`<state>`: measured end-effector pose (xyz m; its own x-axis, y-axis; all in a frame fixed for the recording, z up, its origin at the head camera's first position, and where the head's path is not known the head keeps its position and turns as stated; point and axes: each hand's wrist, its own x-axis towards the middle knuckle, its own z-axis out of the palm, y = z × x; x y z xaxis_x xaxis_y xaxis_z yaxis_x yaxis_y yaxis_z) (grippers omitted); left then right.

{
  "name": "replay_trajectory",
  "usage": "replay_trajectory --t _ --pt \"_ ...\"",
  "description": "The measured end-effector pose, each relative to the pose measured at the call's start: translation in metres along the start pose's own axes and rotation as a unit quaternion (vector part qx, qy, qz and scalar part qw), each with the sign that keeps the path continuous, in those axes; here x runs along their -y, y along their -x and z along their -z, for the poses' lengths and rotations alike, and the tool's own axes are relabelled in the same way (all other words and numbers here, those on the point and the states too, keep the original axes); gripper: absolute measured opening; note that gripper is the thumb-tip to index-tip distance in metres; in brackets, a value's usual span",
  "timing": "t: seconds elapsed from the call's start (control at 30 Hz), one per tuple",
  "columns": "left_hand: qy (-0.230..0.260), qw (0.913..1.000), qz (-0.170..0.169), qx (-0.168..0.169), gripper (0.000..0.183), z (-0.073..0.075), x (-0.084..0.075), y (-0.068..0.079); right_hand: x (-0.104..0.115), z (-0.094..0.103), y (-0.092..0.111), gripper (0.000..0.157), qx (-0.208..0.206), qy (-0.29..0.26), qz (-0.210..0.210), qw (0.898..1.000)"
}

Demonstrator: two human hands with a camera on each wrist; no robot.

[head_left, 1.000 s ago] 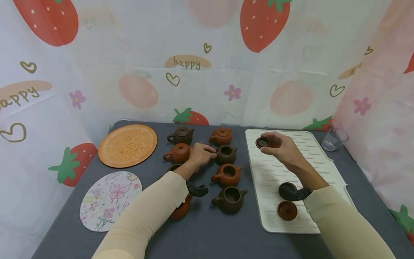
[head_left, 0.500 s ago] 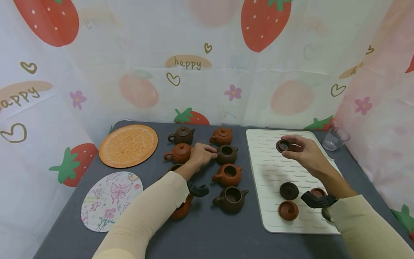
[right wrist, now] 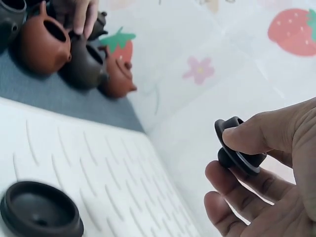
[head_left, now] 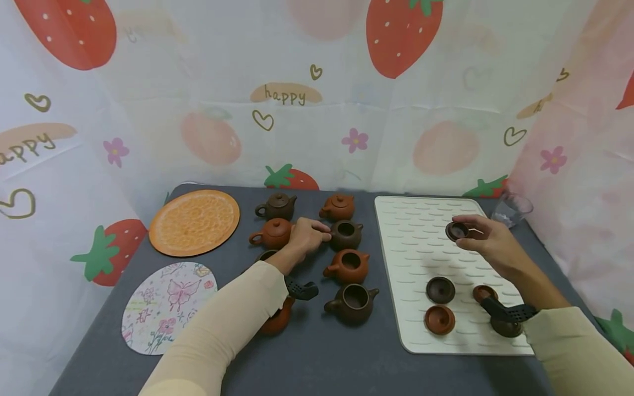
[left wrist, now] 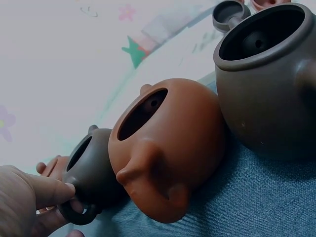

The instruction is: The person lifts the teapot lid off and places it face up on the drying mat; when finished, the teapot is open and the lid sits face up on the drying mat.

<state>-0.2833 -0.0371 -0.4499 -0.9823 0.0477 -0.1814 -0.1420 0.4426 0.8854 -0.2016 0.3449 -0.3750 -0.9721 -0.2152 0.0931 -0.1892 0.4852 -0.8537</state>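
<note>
My left hand pinches the handle of a dark brown teapot, whose top is uncovered. My right hand holds a small dark teapot lid between thumb and fingers, raised above the white ridged tray; its underside faces up in the head view. On the tray lie a dark lid, a reddish lid and more lids, partly behind the right wrist strap. Nearer me than the gripped teapot stand an uncovered reddish teapot and another dark one.
Lidded teapots stand behind and left, among them a reddish one and a dark one. My left arm partly covers others. Round orange and floral mats lie left. A clear glass stands at the back right.
My right hand has carried the dark lid rightward and slightly nearer me over the tray, uncovering lids that its wrist hid. My left hand stays at the teapot handle.
</note>
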Motion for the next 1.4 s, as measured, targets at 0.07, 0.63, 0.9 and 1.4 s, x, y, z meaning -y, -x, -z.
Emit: replay_trajectory --t 0.07,0.63,0.9,1.4 --pt "0.000 1.0000 0.001 -0.001 0.005 0.000 0.000 0.000 -0.005 0.003 0.001 0.043 -0.001 0.001 -0.003 1.000" --pt "0.001 1.0000 0.000 0.000 0.006 0.002 0.000 0.002 -0.043 0.019 0.016 0.043 0.016 -0.017 -0.089 0.996" --pt "0.001 1.0000 0.001 0.000 0.006 0.003 -0.001 0.003 -0.060 0.020 0.020 0.054 0.041 0.029 -0.129 0.990" --pt "0.002 1.0000 -0.001 0.002 0.007 0.001 -0.001 0.002 -0.074 0.018 0.026 0.053 0.046 0.082 -0.150 0.984"
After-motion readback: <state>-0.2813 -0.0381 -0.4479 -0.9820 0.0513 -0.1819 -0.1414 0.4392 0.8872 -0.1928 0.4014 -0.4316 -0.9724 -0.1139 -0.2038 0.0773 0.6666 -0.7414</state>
